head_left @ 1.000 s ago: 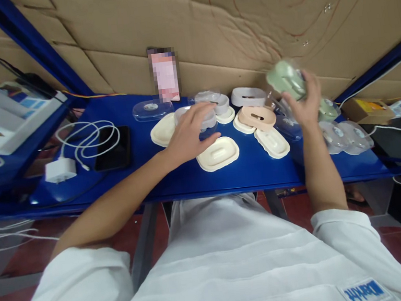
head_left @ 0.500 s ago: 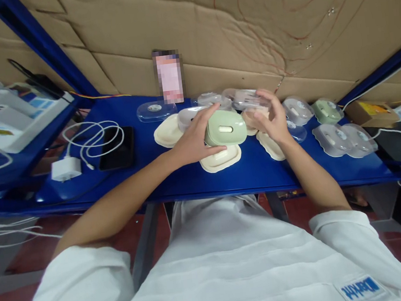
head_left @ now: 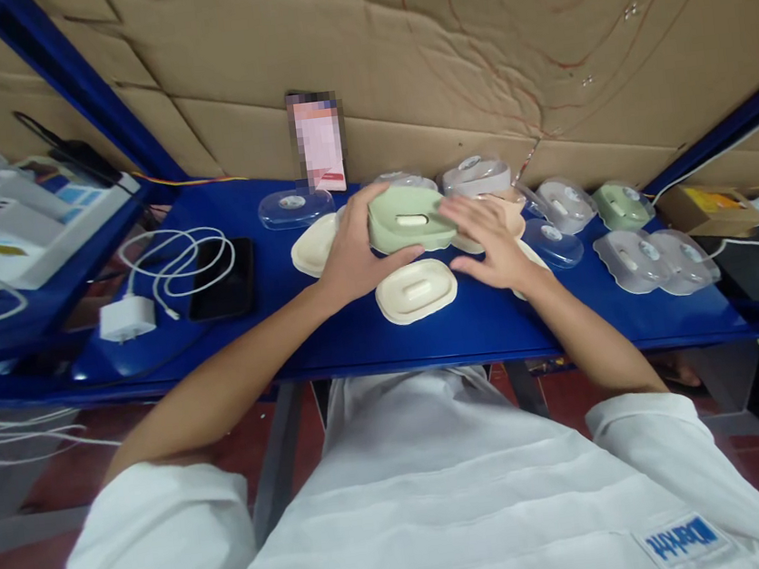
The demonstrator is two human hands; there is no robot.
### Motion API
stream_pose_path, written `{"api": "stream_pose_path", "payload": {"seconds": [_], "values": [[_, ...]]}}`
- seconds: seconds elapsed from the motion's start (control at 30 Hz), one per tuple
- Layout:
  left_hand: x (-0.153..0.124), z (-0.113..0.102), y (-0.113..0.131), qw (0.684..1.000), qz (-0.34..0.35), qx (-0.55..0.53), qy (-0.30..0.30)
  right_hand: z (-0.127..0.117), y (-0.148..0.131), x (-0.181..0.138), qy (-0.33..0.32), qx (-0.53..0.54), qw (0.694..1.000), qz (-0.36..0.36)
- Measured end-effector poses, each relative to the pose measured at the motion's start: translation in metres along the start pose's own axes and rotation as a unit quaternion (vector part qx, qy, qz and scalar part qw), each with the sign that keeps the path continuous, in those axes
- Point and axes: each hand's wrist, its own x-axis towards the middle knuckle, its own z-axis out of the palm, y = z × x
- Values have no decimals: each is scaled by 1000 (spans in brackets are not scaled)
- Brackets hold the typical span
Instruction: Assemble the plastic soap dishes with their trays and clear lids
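My left hand point(head_left: 356, 249) grips the left end of a light green soap dish point(head_left: 406, 219), thumb along its near side. The dish is raised above the table and tilted, with an oblong piece in its middle. At the dish's right end is my right hand point(head_left: 493, 242), fingers stretched out and thumb apart; I cannot tell whether the fingertips touch it. Just below the green dish lies a cream oval tray point(head_left: 417, 292) with a raised middle. Partly covered by my right hand is a peach dish point(head_left: 509, 213). Another cream tray point(head_left: 315, 248) sits behind my left wrist.
Clear lids point(head_left: 295, 209) lie along the back of the blue table point(head_left: 359, 342). Several lidded dishes point(head_left: 632, 262) stand at the right. At the left are a white charger point(head_left: 127, 318) with coiled cable and a black phone point(head_left: 221, 280). Another phone point(head_left: 320, 140) leans on the cardboard.
My left hand has tilted the green dish and moved it slightly left and up. My right hand has come left and down, away from the clear lid at the back, to the dish's right end.
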Motion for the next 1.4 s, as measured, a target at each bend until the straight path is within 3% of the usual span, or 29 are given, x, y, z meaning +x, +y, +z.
{"api": "stream_pose_path", "payload": {"seconds": [0.13, 0.3, 0.47, 0.57, 0.67, 0.77, 0.9, 1.0, 1.2, 1.3, 1.4], "values": [[0, 0, 0, 999, 7, -12, -33, 2, -28, 2, -18, 76, 996, -30], [-5, 10, 3, 996, 23, -33, -75, -2, -16, 0, 16, 109, 994, -2], [-8, 16, 0, 995, 19, -32, -93, 3, -19, -2, -22, 105, 993, -57], [-8, 17, -6, 994, 38, -28, -95, 5, -21, -2, -23, 87, 995, -47], [-8, 19, -10, 993, 49, -10, -109, -2, -14, -3, 16, 67, 997, -19], [-8, 20, -11, 991, 65, 14, -113, -12, -3, -3, 107, 35, 993, 16], [-10, 20, -9, 989, 59, 64, -120, -15, 13, 17, 193, 3, 978, 84], [-11, 19, -6, 982, 34, 115, -142, -7, 29, 51, 185, -4, 975, 125], [-11, 16, -1, 971, 41, 162, -172, 33, 60, 121, 103, -25, 977, 184], [-10, 14, 0, 971, 44, 162, -171, 40, 62, 131, 89, -31, 976, 197], [-10, 13, 1, 973, 47, 154, -168, 16, 61, 112, 88, -34, 978, 188]]}}
